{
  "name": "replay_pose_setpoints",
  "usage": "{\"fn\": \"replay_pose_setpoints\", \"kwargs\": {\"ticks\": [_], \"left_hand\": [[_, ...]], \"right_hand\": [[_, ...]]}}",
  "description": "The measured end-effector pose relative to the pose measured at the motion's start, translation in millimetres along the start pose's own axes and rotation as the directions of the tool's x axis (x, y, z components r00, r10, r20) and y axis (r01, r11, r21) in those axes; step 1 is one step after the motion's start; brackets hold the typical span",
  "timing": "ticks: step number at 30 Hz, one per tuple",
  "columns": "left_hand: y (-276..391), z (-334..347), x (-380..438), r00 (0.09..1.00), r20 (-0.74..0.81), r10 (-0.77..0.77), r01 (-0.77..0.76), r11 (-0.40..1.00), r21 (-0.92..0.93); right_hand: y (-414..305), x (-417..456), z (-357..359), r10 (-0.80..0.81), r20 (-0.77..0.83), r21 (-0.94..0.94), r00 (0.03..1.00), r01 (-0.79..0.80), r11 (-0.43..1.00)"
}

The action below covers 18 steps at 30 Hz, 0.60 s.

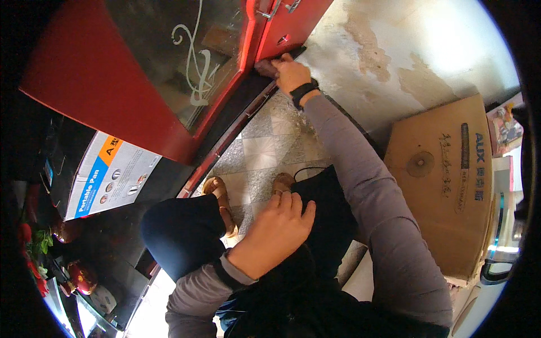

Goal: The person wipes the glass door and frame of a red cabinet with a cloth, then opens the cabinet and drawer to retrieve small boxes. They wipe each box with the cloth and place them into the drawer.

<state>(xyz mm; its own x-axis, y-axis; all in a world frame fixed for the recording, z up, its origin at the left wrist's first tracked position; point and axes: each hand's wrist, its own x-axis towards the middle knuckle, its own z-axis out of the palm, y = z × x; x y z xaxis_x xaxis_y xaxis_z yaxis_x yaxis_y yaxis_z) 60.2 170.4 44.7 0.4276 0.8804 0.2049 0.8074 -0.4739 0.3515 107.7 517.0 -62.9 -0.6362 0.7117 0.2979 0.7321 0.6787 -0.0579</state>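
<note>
My right hand [291,74] reaches up to the foot of a red cabinet [279,38] by the wall, its fingers closed on a dark brown cloth [266,68]. The cloth lies at the cabinet's lower corner, over the end of a black ledge [253,91]. A black band circles that wrist. My left hand [277,230] rests above my lap near my knee, fingers slightly bent, with nothing seen in it. To the left of the ledge stands a red-framed glass door [198,55] with a pale curled design.
A large cardboard box [439,181] stands at the right by the stained wall [363,55]. At the left, a printed carton [110,175] lies on a dark surface near red ornaments [82,276]. Patterned floor tiles [260,152] show between ledge and legs.
</note>
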Motion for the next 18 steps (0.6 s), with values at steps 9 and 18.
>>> {"fn": "replay_pose_setpoints", "kwargs": {"ticks": [9, 18], "left_hand": [[0, -5, -1, 0.999, 0.032, -0.027, 0.025, 0.999, 0.043], [13, 0, 3, 0.998, 0.051, -0.022, 0.017, 0.996, 0.085]], "right_hand": [[60, 27, 13, 0.230, -0.002, -0.076, 0.973, -0.229, 0.970], [-33, -11, -5, -0.098, 0.035, -0.078, 0.995, 0.101, 0.992]]}}
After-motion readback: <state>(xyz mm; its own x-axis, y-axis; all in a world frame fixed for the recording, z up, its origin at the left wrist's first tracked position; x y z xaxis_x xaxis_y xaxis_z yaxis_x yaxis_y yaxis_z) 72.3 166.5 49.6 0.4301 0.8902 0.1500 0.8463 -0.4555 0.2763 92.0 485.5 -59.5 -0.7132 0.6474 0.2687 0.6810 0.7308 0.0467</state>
